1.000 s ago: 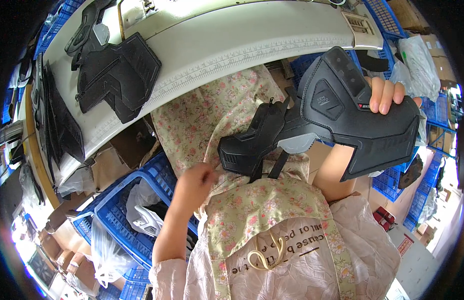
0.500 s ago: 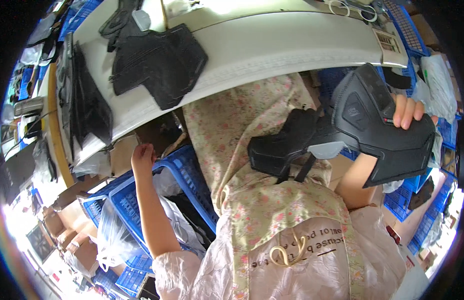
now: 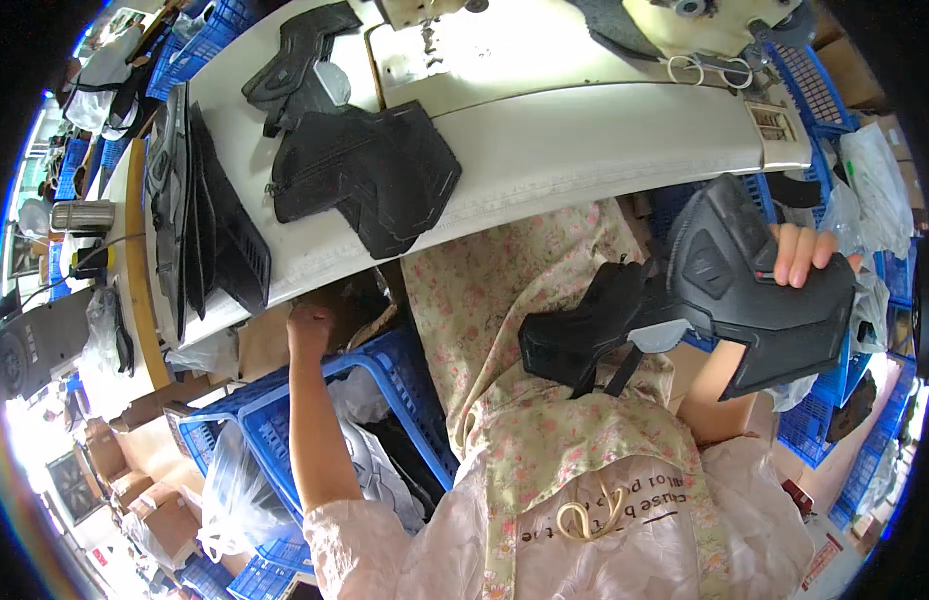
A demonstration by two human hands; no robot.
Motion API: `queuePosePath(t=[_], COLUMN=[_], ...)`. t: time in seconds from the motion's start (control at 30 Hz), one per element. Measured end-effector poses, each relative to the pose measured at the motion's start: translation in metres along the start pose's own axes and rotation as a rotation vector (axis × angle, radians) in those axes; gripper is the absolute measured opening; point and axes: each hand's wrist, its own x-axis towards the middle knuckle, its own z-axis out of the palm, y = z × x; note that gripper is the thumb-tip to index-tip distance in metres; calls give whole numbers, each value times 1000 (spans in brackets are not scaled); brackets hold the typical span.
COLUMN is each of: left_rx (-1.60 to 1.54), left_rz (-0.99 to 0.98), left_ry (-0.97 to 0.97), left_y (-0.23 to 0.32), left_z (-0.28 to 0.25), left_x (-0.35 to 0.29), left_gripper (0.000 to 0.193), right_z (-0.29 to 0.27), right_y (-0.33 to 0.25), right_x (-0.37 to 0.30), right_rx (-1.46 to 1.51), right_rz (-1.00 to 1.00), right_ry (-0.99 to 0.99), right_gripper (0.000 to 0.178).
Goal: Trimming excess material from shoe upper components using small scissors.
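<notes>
My right hand (image 3: 806,255) grips a black moulded padded panel (image 3: 712,255) by its upper right edge, fingers over the top. The panel has stitched edges, a grey tab (image 3: 659,337) and a smaller black padded section (image 3: 579,325) reaching left over my apron. My left hand (image 3: 310,325) is curled closed under the front edge of the table, beside the rim of a blue crate (image 3: 369,365). Whatever may be in its fingers is hidden. On the table lies a similar black panel (image 3: 369,170), with a grey tab (image 3: 332,83) at its upper end.
More black panels (image 3: 206,215) stand stacked at the table's left end. White-handled scissors (image 3: 709,70) lie at the far right of the white table (image 3: 584,120), near part of a machine (image 3: 699,30). Clear plastic bags (image 3: 239,490) hang by the crate. Cardboard boxes (image 3: 169,525) sit lower left.
The whole view has shifted, so the table and its panels appear farther right and lower. My right hand still grips the panel, and my left hand stays curled near the crate.
</notes>
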Motion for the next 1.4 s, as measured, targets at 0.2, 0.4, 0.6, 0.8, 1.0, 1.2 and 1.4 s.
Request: queuePosePath(t=[0.2,0.4,0.6,0.8,1.0,1.2,1.4], left_rx=[-431,-626,-1168,-933,-1396,-1573,-1362], left_rz=[114,651,965,1214,769,288,223], left_ry=[-5,-49,-129,197,788,1138,864], left_y=[211,313,363,352,291,278,247], left_z=[-60,-102,-117,-141,-142,-248,-323], left_x=[-75,-110,-128,-160,-196,-166,-33], left_gripper=[27,48,67,21,29,43,42], right_z=[13,69,132,138,104,71,59], right_y=[13,21,32,45,78,99,96], right_x=[13,41,74,95,92,49,26], right_rx=[134,385,664,550,310,375,436], right_rz=[-61,-35,171,275,418,466,492], right_ry=[21,95,-26,0,661,641,701], right_gripper=[57,50,50,50,39,39,41])
